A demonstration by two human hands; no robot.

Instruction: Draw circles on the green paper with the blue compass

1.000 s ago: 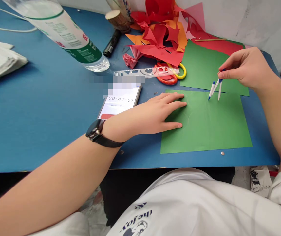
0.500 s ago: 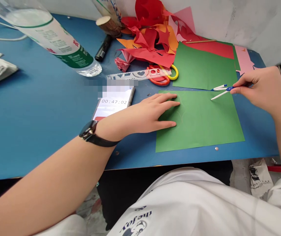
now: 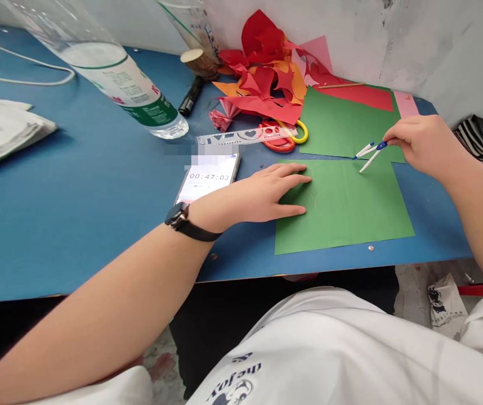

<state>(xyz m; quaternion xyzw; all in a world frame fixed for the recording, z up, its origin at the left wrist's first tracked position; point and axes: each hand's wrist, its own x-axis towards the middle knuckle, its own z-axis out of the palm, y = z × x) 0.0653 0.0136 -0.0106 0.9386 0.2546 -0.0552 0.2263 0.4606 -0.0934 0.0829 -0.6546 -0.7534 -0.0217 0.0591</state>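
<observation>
A sheet of green paper [image 3: 351, 214] lies near the table's front edge, with faint curved lines drawn on its left part. My left hand [image 3: 277, 194] rests on the sheet's left side, fingers spread. Over the upper right of the sheet, my right hand [image 3: 419, 143] pinches the top of a white and blue drawing compass [image 3: 372, 154]. The compass is tilted with its legs apart. One leg tip is at the paper; whether the other touches it I cannot tell.
Behind are a second green sheet [image 3: 347, 126], red-and-yellow scissors [image 3: 303, 132], a clear stencil ruler [image 3: 241, 136] and red and orange paper scraps [image 3: 262, 84]. Left of my left hand lie a phone [image 3: 210, 177] showing a timer and a water bottle [image 3: 152, 107]. A black marker [image 3: 191, 97] lies behind.
The compass has turned slightly in my right hand, and its upper leg now points more down to the left. My left hand stays on the paper. The whole view has shifted a little.
</observation>
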